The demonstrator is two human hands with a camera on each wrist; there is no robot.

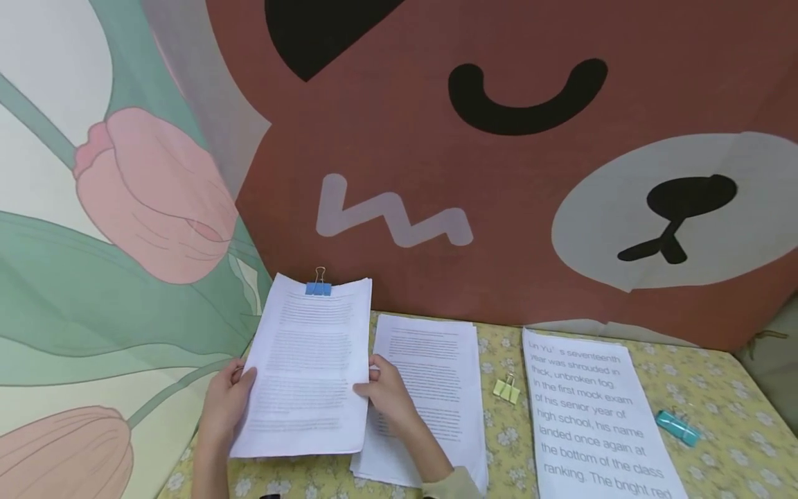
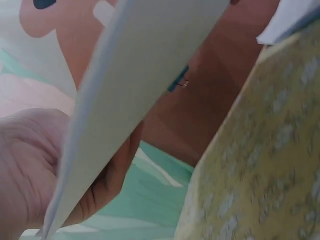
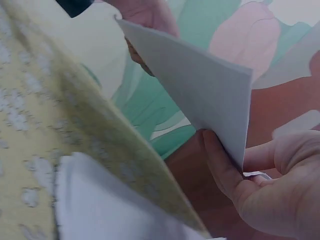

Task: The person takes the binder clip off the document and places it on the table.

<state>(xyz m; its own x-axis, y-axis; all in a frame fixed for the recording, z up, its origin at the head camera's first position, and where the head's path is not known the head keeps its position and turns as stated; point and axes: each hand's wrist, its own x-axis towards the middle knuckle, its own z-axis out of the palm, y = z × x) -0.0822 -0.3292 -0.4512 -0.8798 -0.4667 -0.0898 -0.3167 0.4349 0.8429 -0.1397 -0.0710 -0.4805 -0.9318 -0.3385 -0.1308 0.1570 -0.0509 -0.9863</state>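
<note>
Both hands hold up a stack of printed paper [image 1: 308, 374] by its two side edges. A blue binder clip [image 1: 318, 288] grips the top edge, one wire handle standing up. On the left edge the left hand [image 1: 226, 398] has its thumb in front and its fingers behind. The right hand [image 1: 388, 395] pinches the right edge; in the right wrist view its thumb and fingers [image 3: 220, 160] lie on opposite faces. Seen from the left wrist, the stack's pale back [image 2: 130, 85] tilts above the table. Behind the right forearm lies a second printed stack [image 1: 430, 374].
A yellow binder clip [image 1: 507, 389] lies right of the second stack. Further right are a large-print stack [image 1: 592, 423] and a teal binder clip [image 1: 678, 427]. The floral tablecloth [image 1: 736, 395] meets a bear-patterned backdrop [image 1: 399, 277] behind and a tulip-patterned one [image 1: 156, 201] at left.
</note>
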